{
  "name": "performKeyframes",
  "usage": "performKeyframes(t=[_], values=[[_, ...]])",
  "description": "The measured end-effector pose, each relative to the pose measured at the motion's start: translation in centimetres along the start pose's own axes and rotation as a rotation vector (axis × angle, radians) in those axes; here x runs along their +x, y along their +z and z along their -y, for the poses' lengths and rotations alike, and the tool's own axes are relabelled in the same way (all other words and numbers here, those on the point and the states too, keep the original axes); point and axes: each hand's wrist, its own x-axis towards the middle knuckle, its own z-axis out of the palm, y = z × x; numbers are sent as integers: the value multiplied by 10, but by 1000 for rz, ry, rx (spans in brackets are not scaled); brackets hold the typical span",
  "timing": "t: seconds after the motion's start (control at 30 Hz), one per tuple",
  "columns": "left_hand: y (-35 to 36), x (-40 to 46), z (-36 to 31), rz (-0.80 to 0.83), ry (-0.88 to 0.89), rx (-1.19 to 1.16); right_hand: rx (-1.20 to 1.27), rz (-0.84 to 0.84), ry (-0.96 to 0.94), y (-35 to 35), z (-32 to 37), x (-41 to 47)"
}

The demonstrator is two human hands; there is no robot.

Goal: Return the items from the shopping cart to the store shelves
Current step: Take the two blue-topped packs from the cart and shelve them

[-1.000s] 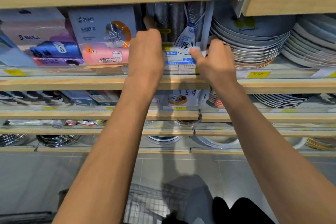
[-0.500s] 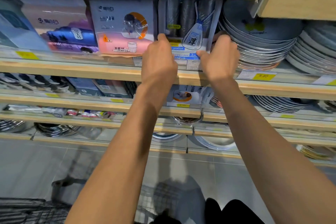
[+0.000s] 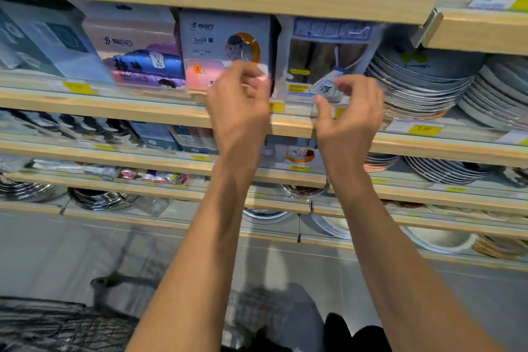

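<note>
Shelf: the wooden shelf [image 3: 160, 111] in front of me carries boxes along its left and middle stretch and plates toward its right end; yellow price tags run along its front edge.

Plates: a leaning stack of grey plates [image 3: 423, 86] sits just beside the pack I put back, on its right.

Cart: the dark wire cart [image 3: 57, 326] shows blurred at the bottom left, down by the floor; I cannot tell what is left in it.

Pink box: the box with the orange ring [image 3: 225, 48] stands just left of the pack, touching or nearly so.

Pack: the clear pack with the blue header [image 3: 328, 57] stands upright on the shelf, near its front edge, between the pink box and the plates.

What changed: half a second ago both my hands were pressed to the sides of this pack, settling it into the gap. Now they have come off it and drawn back toward me.

Left hand: my left hand [image 3: 240, 106] hangs in front of the shelf edge, fingers loosely curled, grasping nothing.

Right hand: my right hand [image 3: 348, 114] is released too, thumb and fingers [image 3: 357, 86] spread in a loose curve before the pack's lower corner.

Meaning: I judge this item returned; next is likely the cart again.
</note>
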Motion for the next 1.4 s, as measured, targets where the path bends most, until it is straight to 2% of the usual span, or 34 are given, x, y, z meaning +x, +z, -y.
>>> performKeyframes(t=[0.07, 0.1, 0.23, 0.37, 0.47, 0.7, 1.0, 1.07, 1.2, 1.33, 1.4], values=[[-24, 10, 18, -153, -43, -4, 36, 117, -27, 17, 17, 3], [-32, 16, 25, -176, -60, 15, 26, 155, -16, 24, 23, 9], [-48, 37, 47, -93, -30, 199, 41, 119, 72, 34, 29, 20], [-50, 46, 54, -94, -93, 170, 71, 181, 55, 39, 35, 10], [-54, 52, 62, -72, -48, 205, 85, 250, 71, 54, 46, 8], [-51, 64, 73, 10, -19, 312, -61, 290, 116, 71, 55, 15], [-44, 82, 65, 45, 91, 645, -309, 329, 191, 88, 55, 31], [-48, 85, 68, 79, 110, 649, -273, 356, 188, 88, 52, 30], [-59, 81, 77, 105, 121, 514, -224, 361, 171, 82, 51, 36], [-59, 72, 80, 24, 87, 413, -258, 364, 162, 81, 48, 41], [-56, 73, 77, -13, 60, 472, -308, 377, 169, 83, 46, 40]])
